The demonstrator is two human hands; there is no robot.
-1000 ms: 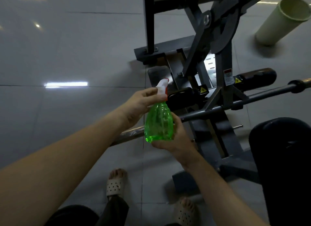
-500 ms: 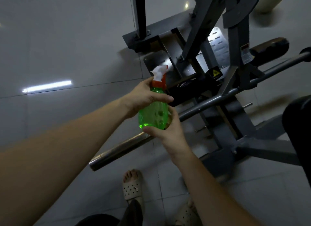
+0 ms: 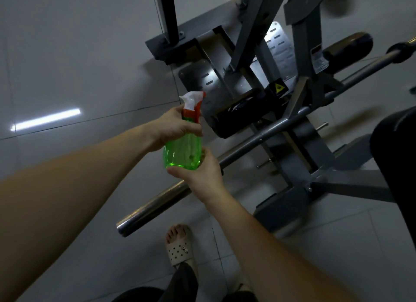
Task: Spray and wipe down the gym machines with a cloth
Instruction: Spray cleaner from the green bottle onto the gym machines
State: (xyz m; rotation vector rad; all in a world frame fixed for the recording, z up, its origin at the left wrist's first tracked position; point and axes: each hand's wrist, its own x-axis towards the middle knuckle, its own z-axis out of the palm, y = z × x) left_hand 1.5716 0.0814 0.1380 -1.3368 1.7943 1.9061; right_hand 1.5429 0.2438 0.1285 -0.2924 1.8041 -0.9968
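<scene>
A translucent green spray bottle with a white and orange trigger head sits upright between both hands, in front of a grey gym machine. My left hand grips the bottle's neck just below the trigger. Underneath, my right hand cups the base, with its thumb along the bottom edge. The nozzle points right, toward the machine's black pad. No cloth is in view.
A steel bar of the machine runs diagonally under my hands, ending near my left foot in a pale sandal. A black padded seat sits at the right edge. Glossy grey floor tiles stretch to the left.
My view has shifted slightly, so the machine sits lower and further right. Both hands keep the same hold on the bottle, which has tilted a little.
</scene>
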